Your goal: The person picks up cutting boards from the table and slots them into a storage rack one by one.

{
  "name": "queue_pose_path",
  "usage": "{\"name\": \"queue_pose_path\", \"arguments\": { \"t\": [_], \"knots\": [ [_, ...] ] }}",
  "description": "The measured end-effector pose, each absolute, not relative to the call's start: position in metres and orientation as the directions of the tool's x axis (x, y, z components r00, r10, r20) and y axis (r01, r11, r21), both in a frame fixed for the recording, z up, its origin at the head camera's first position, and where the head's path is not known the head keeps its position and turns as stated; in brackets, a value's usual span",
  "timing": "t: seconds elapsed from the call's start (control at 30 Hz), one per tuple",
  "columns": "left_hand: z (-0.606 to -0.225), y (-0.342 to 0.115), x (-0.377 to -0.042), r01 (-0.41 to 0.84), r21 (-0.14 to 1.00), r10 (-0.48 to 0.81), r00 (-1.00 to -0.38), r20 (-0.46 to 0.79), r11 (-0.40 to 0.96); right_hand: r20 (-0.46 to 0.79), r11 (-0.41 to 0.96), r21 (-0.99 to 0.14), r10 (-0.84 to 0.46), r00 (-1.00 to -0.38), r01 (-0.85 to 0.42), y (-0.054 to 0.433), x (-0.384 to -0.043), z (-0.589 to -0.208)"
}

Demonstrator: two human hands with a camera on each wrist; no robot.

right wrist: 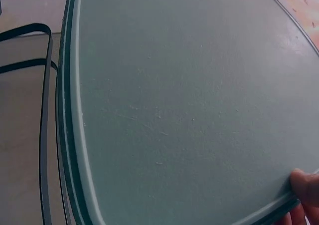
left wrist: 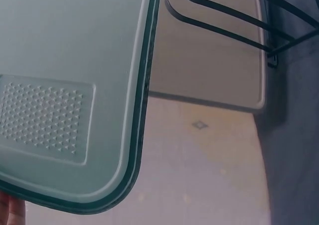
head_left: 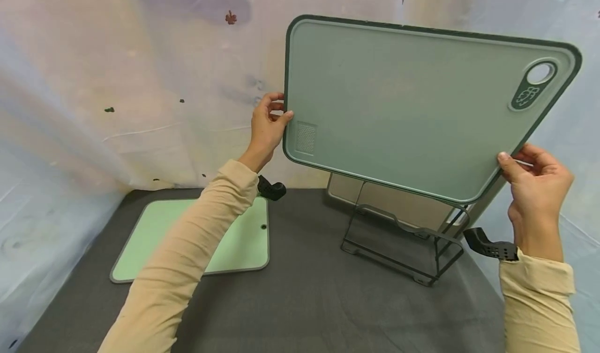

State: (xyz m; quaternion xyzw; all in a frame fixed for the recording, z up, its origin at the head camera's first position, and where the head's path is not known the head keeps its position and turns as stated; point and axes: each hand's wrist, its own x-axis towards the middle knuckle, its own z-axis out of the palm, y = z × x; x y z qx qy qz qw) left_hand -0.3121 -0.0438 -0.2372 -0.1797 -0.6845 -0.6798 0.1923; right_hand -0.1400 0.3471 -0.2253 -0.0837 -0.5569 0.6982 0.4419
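Observation:
A large grey-green cutting board (head_left: 403,108) with a dark green rim is held up in the air, tilted, between both hands. My left hand (head_left: 269,126) pinches its left edge, thumb on the face, close to a small studded grating patch (head_left: 306,137). On the opposite side, my right hand (head_left: 539,186) pinches the lower right edge with thumb in front and fingers behind. A round hanging hole sits in the board's upper right corner. Below the board, partly hidden by it, stands a black wire rack (head_left: 394,259). Fine scratches show on the board's face in the right wrist view.
A light green cutting board (head_left: 239,238) with a grey rim lies flat on the dark grey tablecloth (head_left: 300,301), partly behind the left sleeve. Behind the rack, a beige board (head_left: 342,186) leans upright. A pale patterned curtain (head_left: 187,56) hangs at the back.

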Motion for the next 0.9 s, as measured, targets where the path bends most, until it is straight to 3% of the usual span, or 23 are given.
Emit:
{"name": "queue_pose_path", "arguments": {
  "t": [0.43, 0.9],
  "knots": [
    [-0.237, -0.011, -0.317, 0.516, 0.856, -0.062, -0.854, 0.517, 0.035, 0.356, -0.075, -0.796, 0.744, -0.565, -0.601, 0.366, -0.144, -0.222],
    [-0.245, 0.015, -0.320, 0.514, 0.858, -0.105, -0.853, 0.511, 0.003, 0.352, -0.081, -0.783, 0.760, -0.547, -0.616, 0.384, -0.144, -0.233]
  ]
}}
